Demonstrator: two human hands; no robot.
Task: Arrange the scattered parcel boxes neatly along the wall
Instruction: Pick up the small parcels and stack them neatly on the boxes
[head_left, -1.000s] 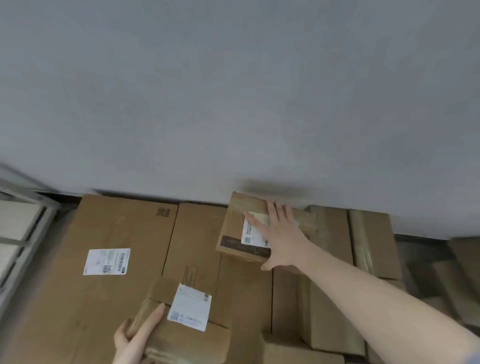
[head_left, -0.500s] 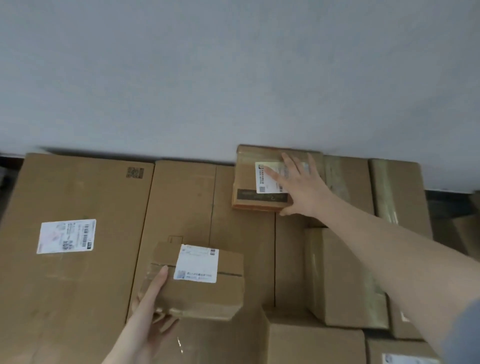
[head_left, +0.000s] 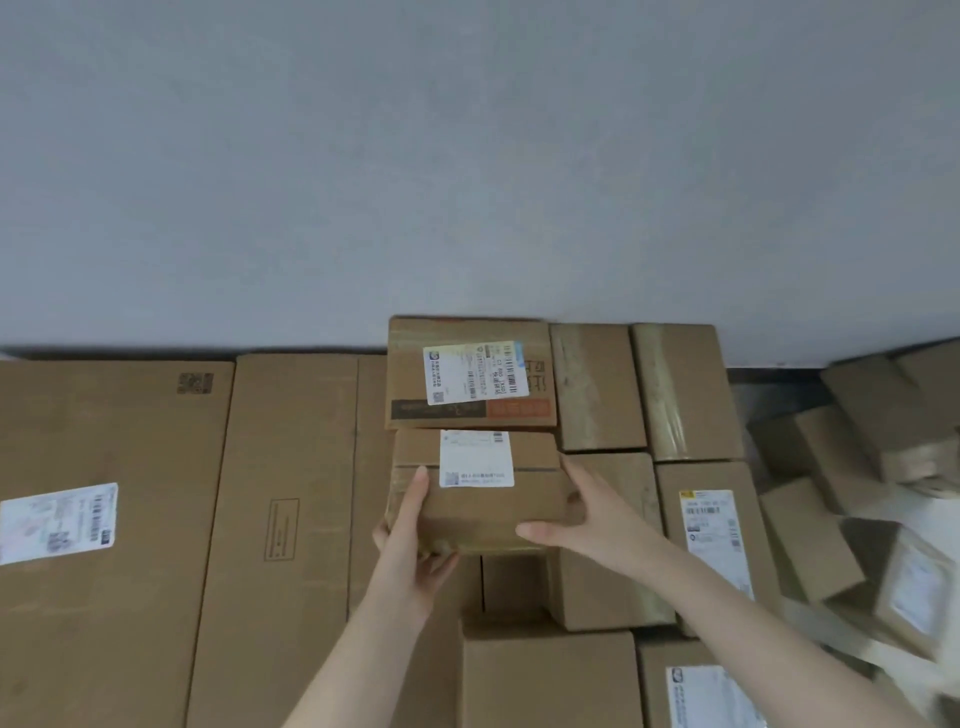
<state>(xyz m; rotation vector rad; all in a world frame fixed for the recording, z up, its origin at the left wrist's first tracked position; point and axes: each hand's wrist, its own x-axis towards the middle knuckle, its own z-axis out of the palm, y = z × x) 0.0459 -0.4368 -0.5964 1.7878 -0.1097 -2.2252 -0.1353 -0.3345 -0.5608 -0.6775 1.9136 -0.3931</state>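
Placing step: the left hand (head_left: 410, 540) and right hand (head_left: 592, 519) hold 1 box (head_left: 483, 512) by its sides. Next it likely needs a push snug against the back box (head_left: 467, 374).

Your forearms reaching forward, left hand (head_left: 410, 543) thumb up, right hand (head_left: 597, 514) thumb inward, both gripping the box (head_left: 483, 512)

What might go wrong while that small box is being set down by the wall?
1. The held box seems to hang partly over a dark gap between lower boxes; released there, it may tip in.
2. The right hand reaches between it and the neighbouring box, so it might get pinched.
3. Pushed crookedly, it could nudge the striped box off its line at the wall.
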